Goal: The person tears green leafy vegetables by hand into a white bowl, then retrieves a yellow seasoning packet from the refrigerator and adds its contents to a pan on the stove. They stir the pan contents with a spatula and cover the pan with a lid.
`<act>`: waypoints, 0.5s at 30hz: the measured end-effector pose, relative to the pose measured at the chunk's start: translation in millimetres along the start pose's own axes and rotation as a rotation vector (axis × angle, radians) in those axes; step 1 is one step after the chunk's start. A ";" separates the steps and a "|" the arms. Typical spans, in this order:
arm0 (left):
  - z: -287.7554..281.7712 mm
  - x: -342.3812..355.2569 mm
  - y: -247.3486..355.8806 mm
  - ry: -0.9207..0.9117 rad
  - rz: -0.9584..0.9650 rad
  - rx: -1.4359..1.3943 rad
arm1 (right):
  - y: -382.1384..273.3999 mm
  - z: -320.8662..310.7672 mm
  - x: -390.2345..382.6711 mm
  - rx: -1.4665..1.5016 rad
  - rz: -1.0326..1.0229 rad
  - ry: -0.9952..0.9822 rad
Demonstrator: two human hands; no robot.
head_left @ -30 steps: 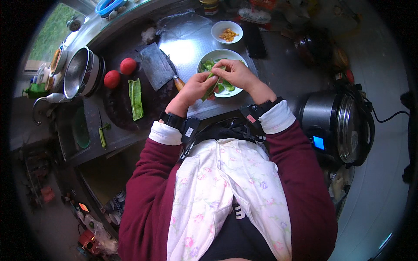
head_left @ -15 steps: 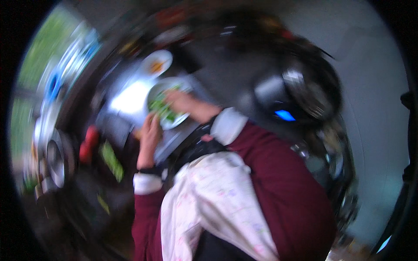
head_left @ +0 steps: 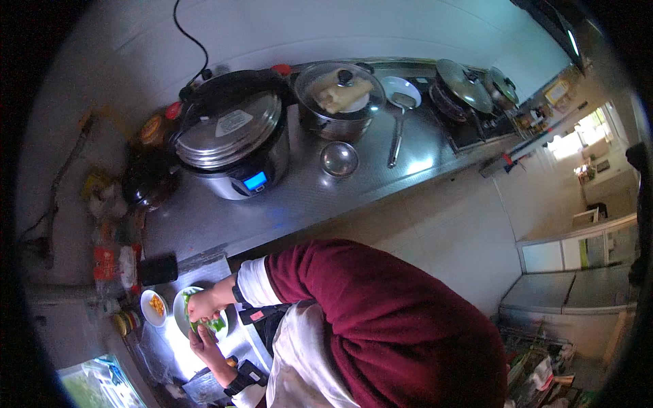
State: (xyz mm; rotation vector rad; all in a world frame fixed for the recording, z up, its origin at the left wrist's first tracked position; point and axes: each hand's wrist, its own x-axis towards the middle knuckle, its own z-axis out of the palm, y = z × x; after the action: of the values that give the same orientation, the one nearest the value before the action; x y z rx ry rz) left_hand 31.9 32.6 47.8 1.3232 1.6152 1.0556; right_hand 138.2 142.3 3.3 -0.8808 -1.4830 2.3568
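Note:
At the lower left, a white bowl [head_left: 178, 315] holds cut green vegetable pieces [head_left: 215, 325]. My right hand [head_left: 208, 304] reaches over the bowl with its fingers curled around some of the green vegetable. Just nearer to me, my left hand [head_left: 208, 348] is at the bowl's edge, its fingertips pinched on a green piece. The exact shape of the pieces in my fingers is partly hidden by the hands. A smaller white bowl [head_left: 146, 311] with orange-yellow diced bits stands to the left of the larger one.
Along the metal counter [head_left: 299, 204] stand an electric pressure cooker [head_left: 235, 153], a glass-lidded pot [head_left: 330, 122], a small metal bowl [head_left: 339, 159] and a slotted ladle [head_left: 397, 139]. A lidded wok [head_left: 464, 87] sits on the stove. A dark flat object [head_left: 158, 270] lies behind the bowls.
My view has swung to the right, bringing the cooker, pots and stove into sight and shifting the bowls to the lower left. Both hands remain at the bowl of greens.

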 end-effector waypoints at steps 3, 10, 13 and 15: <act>11.9 1.6 -6.6 0.098 0.274 0.205 | 14.1 -3.2 -9.5 0.437 0.214 -0.051; -9.4 7.3 -39.5 0.248 -0.118 -0.169 | 18.1 1.8 -3.5 0.084 -0.026 0.361; -11.3 2.9 -34.6 0.134 -0.248 -0.317 | 7.3 4.0 7.2 -0.317 -0.142 0.271; -10.4 -6.0 -23.0 0.040 -0.353 -0.290 | 3.7 8.3 9.4 -0.447 -0.316 0.306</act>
State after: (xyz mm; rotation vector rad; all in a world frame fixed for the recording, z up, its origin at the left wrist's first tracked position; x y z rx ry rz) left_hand 15.3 22.8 30.4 0.7972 1.5812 1.0519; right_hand 126.3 138.9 -0.8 -0.9631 -1.8785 1.6142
